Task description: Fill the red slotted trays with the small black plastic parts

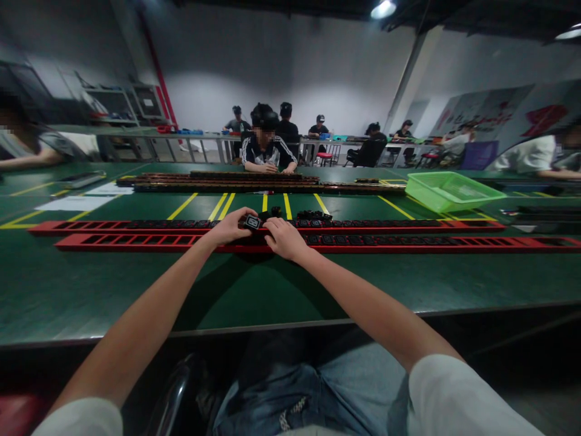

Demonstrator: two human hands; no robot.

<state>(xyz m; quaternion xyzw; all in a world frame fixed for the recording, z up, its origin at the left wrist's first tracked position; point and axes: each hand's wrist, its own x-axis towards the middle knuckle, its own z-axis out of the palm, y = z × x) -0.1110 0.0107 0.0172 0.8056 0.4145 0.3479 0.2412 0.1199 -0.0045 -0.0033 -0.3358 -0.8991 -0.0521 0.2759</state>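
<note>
Pinched between the thumb and fingers of my left hand point(232, 227) is a small black socket module point(252, 222) with a pale outline on its face. It is held just above two long red strips. My right hand point(285, 238) is close beside it on the right, fingers bent together over the strips; what its fingertips hold, if anything, is hidden. The rear red strip point(54, 226) and the front red strip point(72, 242) lie side by side, with rows of black modules in their middle stretches and open slots at the left. Loose black modules point(314, 215) sit behind the rear strip.
A light green basket point(449, 188) stands at the back right. Long dark strips point(218, 181) are stacked across the table, with paper sheets point(77, 203) at the left. Opposite sits a person point(267, 145); others are at both sides and farther back. Yellow lines mark the green tabletop point(272, 290).
</note>
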